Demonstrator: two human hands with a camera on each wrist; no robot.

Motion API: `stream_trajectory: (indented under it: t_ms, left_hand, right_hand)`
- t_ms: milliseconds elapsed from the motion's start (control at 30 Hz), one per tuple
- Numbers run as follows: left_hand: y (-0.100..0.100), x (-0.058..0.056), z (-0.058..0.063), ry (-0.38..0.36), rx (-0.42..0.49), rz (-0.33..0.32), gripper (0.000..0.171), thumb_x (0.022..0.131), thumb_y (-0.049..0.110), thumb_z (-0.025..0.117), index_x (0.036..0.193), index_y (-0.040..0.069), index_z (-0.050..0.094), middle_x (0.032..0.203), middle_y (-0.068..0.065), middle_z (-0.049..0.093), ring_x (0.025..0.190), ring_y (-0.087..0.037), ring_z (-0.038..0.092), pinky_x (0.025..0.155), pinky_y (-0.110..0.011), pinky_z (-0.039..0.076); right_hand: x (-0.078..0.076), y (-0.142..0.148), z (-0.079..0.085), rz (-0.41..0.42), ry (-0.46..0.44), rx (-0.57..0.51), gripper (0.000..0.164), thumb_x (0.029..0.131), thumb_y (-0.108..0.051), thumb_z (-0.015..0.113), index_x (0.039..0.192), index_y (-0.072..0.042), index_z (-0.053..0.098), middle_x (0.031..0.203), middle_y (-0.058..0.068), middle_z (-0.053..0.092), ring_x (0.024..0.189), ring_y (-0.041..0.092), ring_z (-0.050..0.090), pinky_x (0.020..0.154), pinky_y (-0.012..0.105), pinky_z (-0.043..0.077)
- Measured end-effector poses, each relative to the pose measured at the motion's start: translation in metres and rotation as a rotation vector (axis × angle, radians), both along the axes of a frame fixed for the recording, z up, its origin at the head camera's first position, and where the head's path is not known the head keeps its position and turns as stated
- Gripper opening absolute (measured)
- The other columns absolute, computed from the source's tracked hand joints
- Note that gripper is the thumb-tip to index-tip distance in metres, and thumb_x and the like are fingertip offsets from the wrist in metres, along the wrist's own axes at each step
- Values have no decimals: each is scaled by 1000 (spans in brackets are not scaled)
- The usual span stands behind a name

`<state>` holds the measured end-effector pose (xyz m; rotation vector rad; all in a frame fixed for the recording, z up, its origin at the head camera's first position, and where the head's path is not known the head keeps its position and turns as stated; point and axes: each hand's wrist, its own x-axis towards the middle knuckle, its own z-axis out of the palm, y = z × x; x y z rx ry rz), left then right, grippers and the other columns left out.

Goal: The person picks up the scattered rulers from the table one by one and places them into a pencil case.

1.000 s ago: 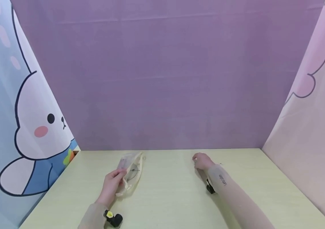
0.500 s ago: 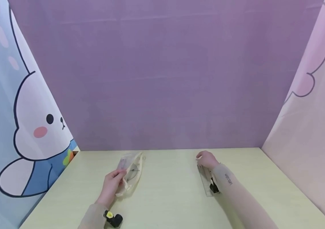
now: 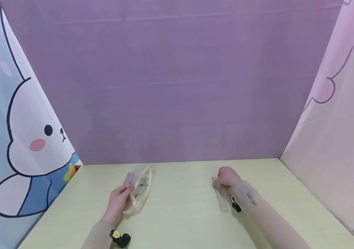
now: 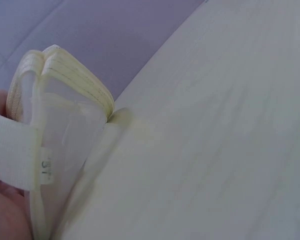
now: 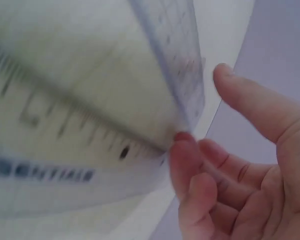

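My left hand (image 3: 119, 200) pinches the side of a cream-trimmed translucent zip pouch (image 3: 145, 197) on the left of the table. A round-edged clear piece with dark marks shows through the pouch, and a white tab (image 4: 12, 152) sticks out at its side. My right hand (image 3: 227, 177) is at the far end of a clear ruler (image 3: 221, 200) that lies on the right. In the right wrist view, my fingertips (image 5: 182, 150) are right at the corner of clear plastic with scale marks and lettering (image 5: 45, 172), while the thumb stands apart. The forearm partly hides another clear edge beside the ruler.
The pale wooden table (image 3: 180, 214) meets a purple cloth backdrop (image 3: 177, 86) at its far edge. A cartoon-printed curtain (image 3: 39, 121) hangs on the left and a pink one (image 3: 338, 145) on the right. Each wrist wears a small black camera (image 3: 122, 239).
My right hand has drawn right from the ruler's far end and dipped its fingers back onto it, leaving more of the ruler showing. The left hand still holds the pouch. The head view has shifted slightly.
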<state>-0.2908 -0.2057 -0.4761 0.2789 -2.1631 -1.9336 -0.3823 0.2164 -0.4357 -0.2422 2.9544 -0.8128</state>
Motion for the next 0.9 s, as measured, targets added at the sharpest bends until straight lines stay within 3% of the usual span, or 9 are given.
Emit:
stream_trajectory:
  t_ms: [133,267,533,700,900]
  left_hand:
    - [0,0,-1,2,-4,-2,31,91,22,67,109,-4,68,85,2,60,70,-11,51,63,-23,45]
    - [1,0,-2,6,4,-8,32,91,22,67,109,-4,67,84,1,59,70,-11,51,63,-23,45]
    - [-1,0,0,9,4,-5,33,91,23,69,110,-4,68,80,-1,59,67,-11,51,61,-23,45]
    - [-2,0,0,1,0,-7,35,91,24,68,112,-4,67,81,0,58,68,-10,50,61,-23,44]
    - [1,-1,-1,8,19,-14,34,91,24,68,110,-4,67,79,0,57,66,-10,49,59,-23,43]
  right_hand:
    - [4,-13,3,-2,41,120,31,63,-12,83,76,-7,55,69,3,54,59,18,48,51,29,40]
    - [3,-19,3,-14,36,165,30,63,-10,81,80,-7,56,70,3,55,61,18,51,52,30,42]
    - [-3,-17,-1,-37,-31,72,25,62,-10,78,72,-7,55,61,4,53,47,13,42,43,24,35]
    - [-9,-20,-6,-31,-27,38,25,64,-9,73,64,-10,48,56,1,47,44,11,38,42,23,32]
    - [-14,-19,-11,-15,-19,-74,28,72,-8,69,55,-13,47,47,-3,44,39,10,38,39,21,33]
